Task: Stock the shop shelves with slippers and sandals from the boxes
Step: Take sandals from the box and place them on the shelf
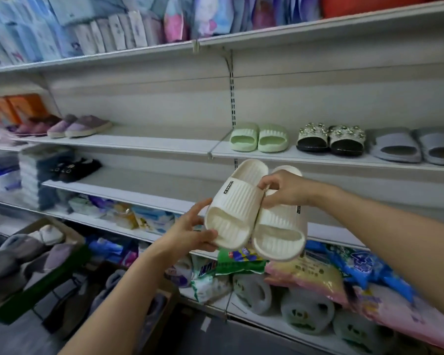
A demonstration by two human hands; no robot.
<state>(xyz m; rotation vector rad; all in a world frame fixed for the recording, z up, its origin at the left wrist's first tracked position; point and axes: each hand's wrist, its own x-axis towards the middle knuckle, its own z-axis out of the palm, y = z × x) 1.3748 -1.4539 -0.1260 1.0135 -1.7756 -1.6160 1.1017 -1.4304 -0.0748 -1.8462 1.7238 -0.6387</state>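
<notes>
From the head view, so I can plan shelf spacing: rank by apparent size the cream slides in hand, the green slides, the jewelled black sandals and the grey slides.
1. Cream slides, though nearest the camera.
2. Grey slides.
3. Green slides and jewelled black sandals: alike, unranked.

Shelf (149, 142) bears slippers (259, 137), perhaps sandals (331, 140).

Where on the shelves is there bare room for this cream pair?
Bare shelf runs between the purple slippers and the green slides; the shelf below is bare right of the black slippers. Right of the green slides it is crowded.
</notes>
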